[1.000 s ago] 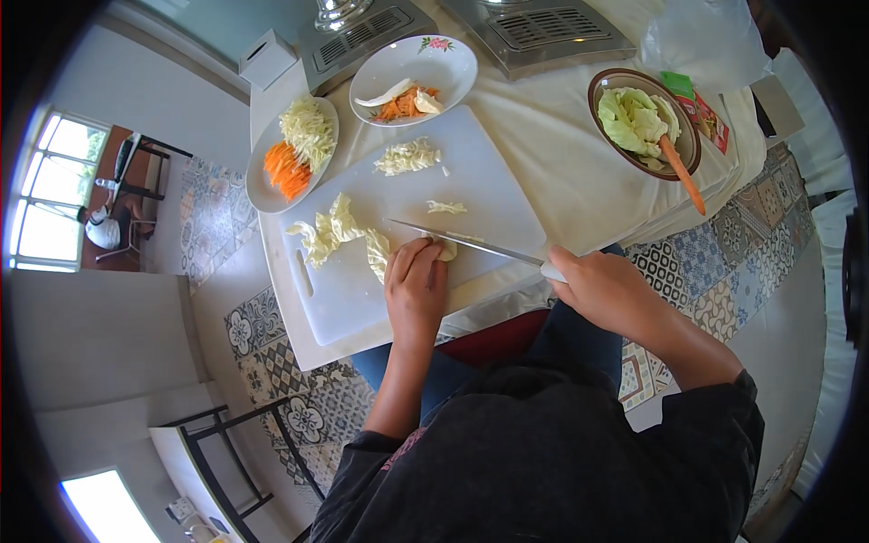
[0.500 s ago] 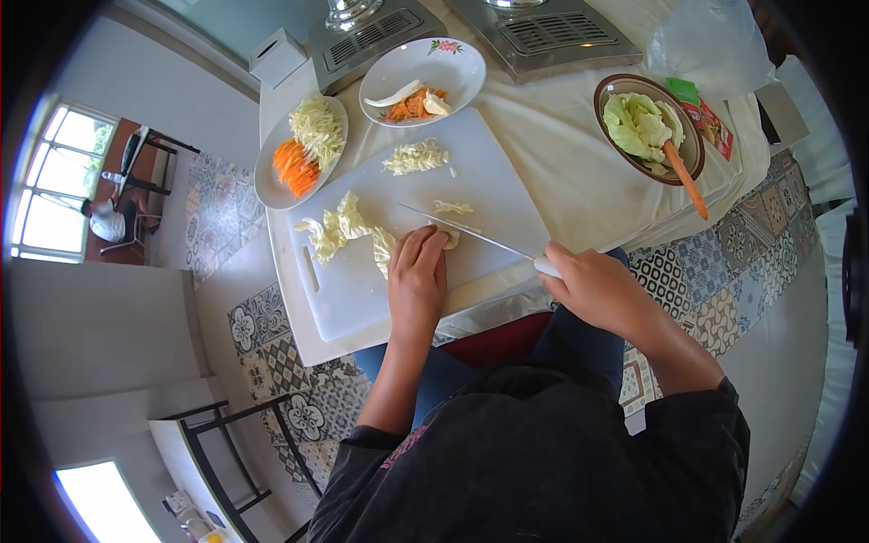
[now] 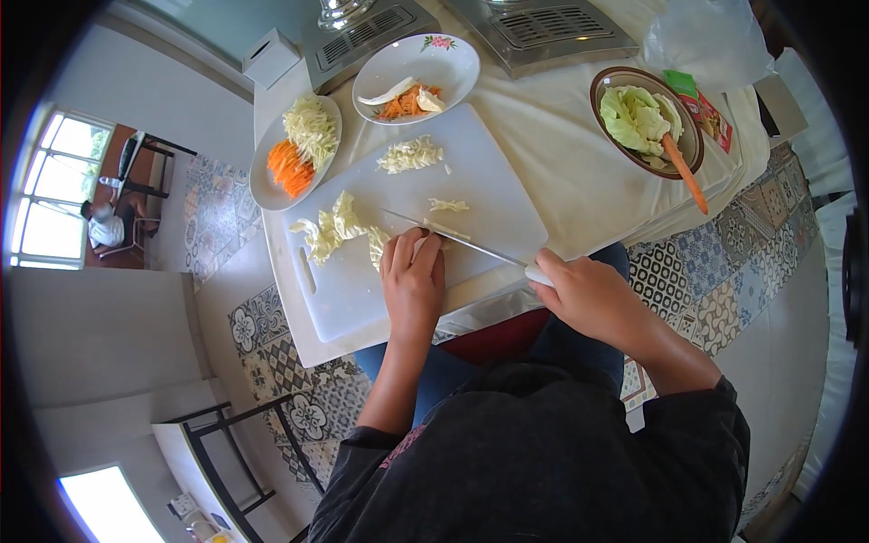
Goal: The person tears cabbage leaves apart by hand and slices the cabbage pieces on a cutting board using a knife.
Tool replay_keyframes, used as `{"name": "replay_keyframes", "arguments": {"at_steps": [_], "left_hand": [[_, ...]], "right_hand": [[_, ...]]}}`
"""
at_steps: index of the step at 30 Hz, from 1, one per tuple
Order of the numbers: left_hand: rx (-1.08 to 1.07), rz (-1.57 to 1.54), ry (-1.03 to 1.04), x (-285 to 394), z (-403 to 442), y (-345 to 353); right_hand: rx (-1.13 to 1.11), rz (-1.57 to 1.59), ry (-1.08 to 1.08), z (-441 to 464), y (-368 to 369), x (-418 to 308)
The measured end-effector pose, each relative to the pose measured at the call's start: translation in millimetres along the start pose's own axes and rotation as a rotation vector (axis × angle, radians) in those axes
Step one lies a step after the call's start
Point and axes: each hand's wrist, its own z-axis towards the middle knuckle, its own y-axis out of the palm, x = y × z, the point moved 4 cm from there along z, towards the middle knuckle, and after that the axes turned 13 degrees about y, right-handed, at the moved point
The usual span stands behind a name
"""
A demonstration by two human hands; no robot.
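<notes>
In the head view my right hand point(image 3: 587, 291) is wrapped round the pale handle of a kitchen knife point(image 3: 471, 242). Its blade points left across the white cutting board point(image 3: 493, 172), close to the fingertips of my left hand point(image 3: 413, 281). Those fingers are curled and press a pale piece of cabbage, mostly hidden beneath them, onto the board. Just left of them lie loose cabbage leaves point(image 3: 335, 230). A few cut cabbage strips point(image 3: 448, 205) rest beyond the blade, and a pile of chopped cabbage point(image 3: 412, 155) sits farther up the board.
An oval plate point(image 3: 262, 185) at left bears shredded carrot and cabbage. Behind the board, a floral plate point(image 3: 457, 68) holds carrot shreds and white pieces. A brown-rimmed bowl point(image 3: 598, 98) at right contains cabbage leaves and a carrot point(image 3: 685, 176). Metal stoves point(image 3: 548, 36) stand at the back.
The knife and both hands appear slightly farther left, with the left fingers covering more of the cabbage piece. The whole view has also shifted a little.
</notes>
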Motion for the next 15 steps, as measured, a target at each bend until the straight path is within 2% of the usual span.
{"name": "replay_keyframes", "arguments": {"at_steps": [15], "left_hand": [[0.017, -0.048, -0.067, -3.3, -2.7, 2.2]], "right_hand": [[0.028, -0.067, 0.028, -5.8, 12.2, -5.5]]}}
